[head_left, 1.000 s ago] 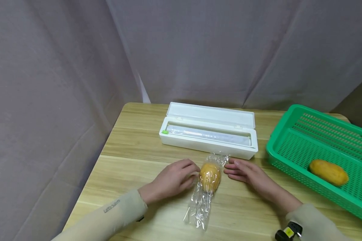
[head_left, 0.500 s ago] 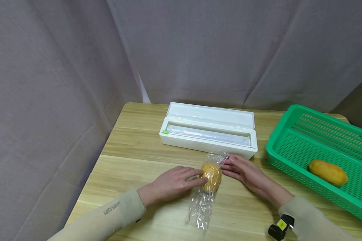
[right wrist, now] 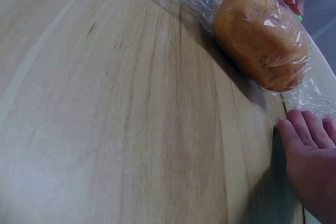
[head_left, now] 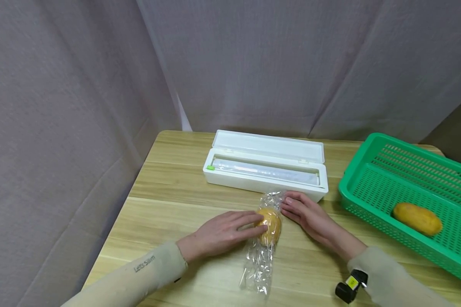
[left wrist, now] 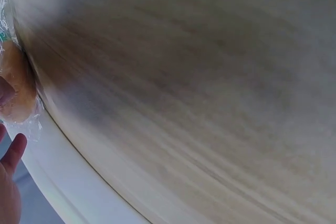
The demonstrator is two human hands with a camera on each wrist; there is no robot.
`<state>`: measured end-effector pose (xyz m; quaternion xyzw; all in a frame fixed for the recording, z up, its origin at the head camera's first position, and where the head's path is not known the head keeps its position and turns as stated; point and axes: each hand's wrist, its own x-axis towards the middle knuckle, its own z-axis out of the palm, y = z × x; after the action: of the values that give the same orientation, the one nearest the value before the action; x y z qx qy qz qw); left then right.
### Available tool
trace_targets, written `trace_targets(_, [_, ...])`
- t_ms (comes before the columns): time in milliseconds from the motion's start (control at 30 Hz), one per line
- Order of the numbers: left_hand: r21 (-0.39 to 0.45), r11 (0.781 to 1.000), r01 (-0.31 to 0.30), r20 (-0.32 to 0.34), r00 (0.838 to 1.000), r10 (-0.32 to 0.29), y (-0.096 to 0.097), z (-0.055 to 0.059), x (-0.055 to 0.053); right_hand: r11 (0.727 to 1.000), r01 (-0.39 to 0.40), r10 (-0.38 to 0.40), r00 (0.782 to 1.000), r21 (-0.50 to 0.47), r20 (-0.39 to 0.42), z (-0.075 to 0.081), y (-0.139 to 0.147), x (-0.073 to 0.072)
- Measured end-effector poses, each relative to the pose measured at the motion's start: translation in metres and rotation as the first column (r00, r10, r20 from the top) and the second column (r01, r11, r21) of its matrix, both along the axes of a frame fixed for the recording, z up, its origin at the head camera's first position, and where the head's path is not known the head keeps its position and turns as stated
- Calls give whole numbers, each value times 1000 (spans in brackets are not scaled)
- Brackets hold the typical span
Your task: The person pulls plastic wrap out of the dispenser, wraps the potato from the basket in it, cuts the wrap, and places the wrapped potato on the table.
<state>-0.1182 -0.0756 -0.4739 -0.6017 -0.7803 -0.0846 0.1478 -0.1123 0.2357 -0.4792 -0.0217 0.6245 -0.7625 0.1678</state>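
An oval yellow-orange fruit (head_left: pixel 273 231) lies on the table inside clear plastic wrap (head_left: pixel 259 264). The crumpled film trails from it toward the near side, and a shorter end sticks out at the far side. My left hand (head_left: pixel 223 233) rests its extended fingers on the fruit from the left. At the far end of the film, my right hand (head_left: pixel 312 218) touches the plastic with fairly straight fingers. The right wrist view shows the wrapped fruit (right wrist: pixel 262 40) close up, with its film reaching the right fingertips (right wrist: pixel 296 116). The left wrist view catches just part of the fruit (left wrist: pixel 20 85).
Just behind the fruit stands a white dispenser box (head_left: pixel 234 182), lid up, with a roll of cling film (head_left: pixel 265 169) inside and a green slider (head_left: pixel 210 168). A green basket (head_left: pixel 343 189) at the right holds another yellow fruit (head_left: pixel 418 218). A grey curtain (head_left: pixel 253 64) hangs behind.
My left fingers have moved from beside the fruit onto its top. My right hand has shifted left and away from me, against the film's far end, which now lies more bunched.
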Motion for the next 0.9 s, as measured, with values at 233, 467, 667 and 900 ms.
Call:
trace_targets(233, [-31, 999, 8, -5, 1000, -8, 3, 2, 0, 999, -15, 14, 1000, 53, 28, 2, -7, -3])
trace_targets(467, [-11, 1000, 12, -4, 1000, -12, 4, -1, -1, 987, 23, -18, 999, 161, -28, 2, -17, -4])
trace_targets(667, [-18, 1000, 1, 2, 1000, -1, 5, 0, -1, 970, 87, -69, 994, 228, -86, 4, -23, -8])
trace_targets(900, [-29, 1000, -8, 9, 1000, 8, 6, 1, 0, 955, 122, -88, 987, 272, -133, 15, -28, -10])
